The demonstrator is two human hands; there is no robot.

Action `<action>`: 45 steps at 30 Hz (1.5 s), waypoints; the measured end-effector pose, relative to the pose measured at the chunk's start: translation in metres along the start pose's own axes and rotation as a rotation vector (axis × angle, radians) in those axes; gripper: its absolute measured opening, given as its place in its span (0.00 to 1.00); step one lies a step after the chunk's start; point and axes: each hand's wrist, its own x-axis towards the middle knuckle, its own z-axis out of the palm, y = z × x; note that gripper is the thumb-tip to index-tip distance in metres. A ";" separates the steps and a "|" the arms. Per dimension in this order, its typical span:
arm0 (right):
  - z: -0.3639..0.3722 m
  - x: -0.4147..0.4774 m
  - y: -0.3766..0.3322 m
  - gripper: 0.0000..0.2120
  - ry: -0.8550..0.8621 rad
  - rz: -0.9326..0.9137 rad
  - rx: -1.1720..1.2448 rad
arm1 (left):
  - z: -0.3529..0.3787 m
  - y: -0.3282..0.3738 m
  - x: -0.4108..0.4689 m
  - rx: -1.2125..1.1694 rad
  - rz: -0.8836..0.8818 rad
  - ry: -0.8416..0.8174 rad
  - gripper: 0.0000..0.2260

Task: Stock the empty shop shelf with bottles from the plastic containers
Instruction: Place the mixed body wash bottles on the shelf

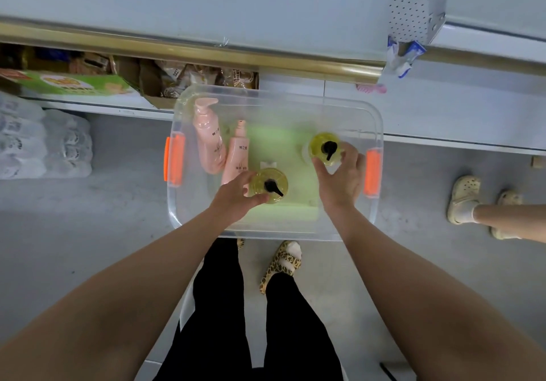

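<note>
Left hand (pixel 233 200) and right hand (pixel 339 179) each grasp a yellow bottle in the bin (pixel 295 101).
Thumb and fingers curl round the left bottle (pixel 270 185) and the right bottle (pixel 325 147), which stand upright, pumps up, so a grip from above probably lifts them straight to the bare shelf (pixel 206 2). Both arms reach down, hands turned inward. Two pink bottles (pixel 209 138) lie at the bin's left.
</note>
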 end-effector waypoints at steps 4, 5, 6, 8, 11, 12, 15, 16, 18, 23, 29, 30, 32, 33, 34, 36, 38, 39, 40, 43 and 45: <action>-0.005 0.032 0.008 0.34 -0.277 -0.026 0.040 | 0.003 0.002 0.006 -0.035 -0.005 -0.003 0.35; -0.005 0.037 0.010 0.32 -0.308 -0.048 0.020 | 0.004 0.002 0.007 -0.037 -0.002 0.000 0.35; -0.005 0.041 0.011 0.30 -0.316 -0.064 0.002 | 0.005 0.001 0.009 -0.040 -0.001 0.002 0.35; -0.003 0.045 0.011 0.27 -0.306 -0.103 -0.028 | 0.007 0.001 0.011 -0.056 -0.002 0.006 0.35; 0.002 0.046 0.014 0.25 -0.274 -0.108 -0.076 | 0.008 0.001 0.014 -0.074 -0.003 0.020 0.34; 0.002 0.045 0.016 0.25 -0.258 -0.081 -0.084 | 0.008 0.001 0.014 -0.082 -0.003 0.024 0.34; 0.003 0.037 0.024 0.25 -0.253 -0.094 -0.103 | 0.007 0.000 0.017 -0.095 0.000 0.022 0.32; 0.005 0.033 0.027 0.27 -0.267 -0.149 -0.111 | 0.007 -0.001 0.018 -0.094 0.000 0.015 0.32; 0.010 0.025 0.033 0.35 -0.277 -0.259 -0.137 | 0.007 -0.004 0.020 -0.078 0.007 -0.015 0.36; 0.023 0.024 0.043 0.49 -0.276 -0.329 -0.289 | 0.006 -0.011 0.028 -0.073 0.004 -0.112 0.43; 0.023 0.030 0.038 0.55 -0.315 -0.039 0.131 | 0.003 -0.010 0.039 -0.105 -0.007 -0.203 0.48; 0.023 0.030 0.038 0.53 -0.322 -0.024 0.137 | 0.002 -0.010 0.040 -0.118 -0.007 -0.219 0.48; 0.023 0.027 0.041 0.47 -0.323 -0.029 0.128 | 0.002 -0.011 0.042 -0.141 -0.005 -0.233 0.47; 0.022 0.026 0.042 0.43 -0.309 -0.022 0.134 | 0.003 -0.010 0.042 -0.147 -0.006 -0.223 0.46; 0.022 0.026 0.043 0.40 -0.292 -0.009 0.140 | 0.003 -0.009 0.041 -0.149 -0.008 -0.204 0.46; 0.021 0.025 0.043 0.38 -0.290 0.009 0.142 | 0.006 -0.007 0.041 -0.146 -0.005 -0.171 0.45; 0.021 0.024 0.045 0.44 -0.337 0.011 0.132 | 0.008 -0.007 0.041 -0.129 -0.001 -0.166 0.45; 0.020 0.023 0.046 0.48 -0.366 0.006 0.120 | 0.009 -0.007 0.041 -0.119 -0.002 -0.172 0.46; 0.019 0.023 0.047 0.51 -0.389 -0.004 0.105 | 0.010 -0.008 0.043 -0.112 -0.004 -0.181 0.47; 0.021 0.025 0.051 0.53 -0.410 -0.039 0.059 | 0.009 -0.011 0.048 -0.138 -0.017 -0.198 0.46; 0.022 0.027 0.051 0.52 -0.388 -0.034 0.040 | 0.007 -0.012 0.054 -0.146 -0.021 -0.178 0.44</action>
